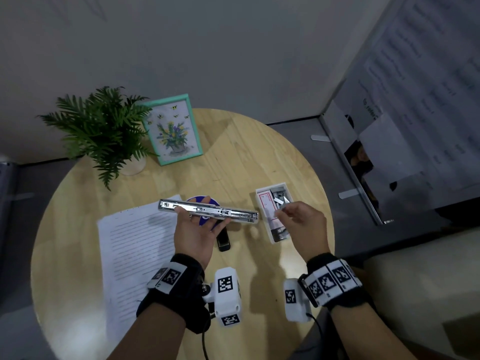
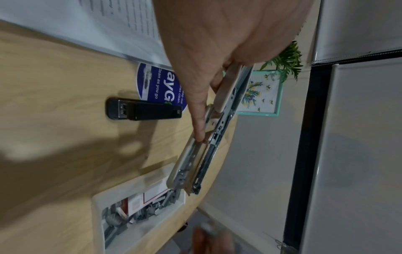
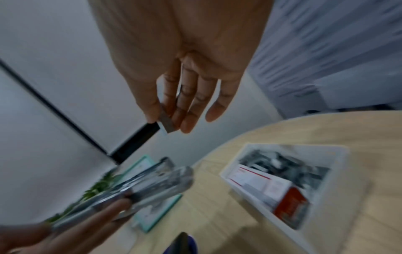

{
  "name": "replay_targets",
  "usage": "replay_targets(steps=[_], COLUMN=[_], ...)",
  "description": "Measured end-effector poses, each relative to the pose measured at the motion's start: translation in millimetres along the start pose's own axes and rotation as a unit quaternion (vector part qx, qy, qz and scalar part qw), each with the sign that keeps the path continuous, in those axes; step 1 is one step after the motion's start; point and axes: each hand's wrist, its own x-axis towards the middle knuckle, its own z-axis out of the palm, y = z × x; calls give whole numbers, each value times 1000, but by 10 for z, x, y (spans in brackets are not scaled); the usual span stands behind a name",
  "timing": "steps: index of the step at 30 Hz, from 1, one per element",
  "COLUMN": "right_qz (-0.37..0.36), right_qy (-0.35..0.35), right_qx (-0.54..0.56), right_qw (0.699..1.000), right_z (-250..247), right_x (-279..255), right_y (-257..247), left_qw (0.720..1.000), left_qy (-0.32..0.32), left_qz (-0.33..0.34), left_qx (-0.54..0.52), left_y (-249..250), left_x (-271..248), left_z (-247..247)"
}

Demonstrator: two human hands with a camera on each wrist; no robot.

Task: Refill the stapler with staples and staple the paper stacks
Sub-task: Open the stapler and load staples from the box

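Note:
My left hand point(image 1: 193, 224) holds a long silver stapler point(image 1: 207, 210) above the table, opened flat so its metal staple channel faces up; the same stapler point(image 2: 208, 146) runs past my left fingers in the left wrist view. Thumb and fingers of my right hand point(image 1: 296, 214) pinch a short strip of staples point(image 3: 166, 122) just above the white tray point(image 1: 262, 216) of loose staples and staple boxes. The strip point(image 1: 280, 203) hangs a little right of the stapler's open end. A stack of printed paper point(image 1: 135, 245) lies on the table at my left.
A small black stapler point(image 1: 223, 240) lies on the round wooden table point(image 1: 259, 157) below the silver one, beside a blue round sticker point(image 2: 161, 82). A potted fern point(image 1: 104, 131) and a teal picture frame point(image 1: 171, 129) stand at the back. The table's edge is near the tray.

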Motion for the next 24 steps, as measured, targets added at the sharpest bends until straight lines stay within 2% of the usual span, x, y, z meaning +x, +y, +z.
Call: replay_targets(steps=[3,6,8,13,20,24], right_qz=[-94,-192,-228,-246,-299,-309], right_qy=[-64,-114,-130,-137,-110,-109], right_qx=[-4,-59,-97,-133,-190,-186], right_qw=[993,973,960,950,929,926], right_z=[70,175,234,294,335,356], right_x=[-45,-61,-49,-37,-72,-72], right_y=[-233,-347,-376,-356,-310,-305], left_qw=[1000,999,999,999,999,999], left_qy=[-21,-30,-30,-28,-16,-10], left_qz=[9,15,15,8,0,2], left_qx=[-2,-5,-6,-19,-34,-44], left_y=[-6,-8,-8,-6,-12,-15], left_x=[-67,-116,-138,-176,-198,-232], left_z=[33,58,73,75,38,64])
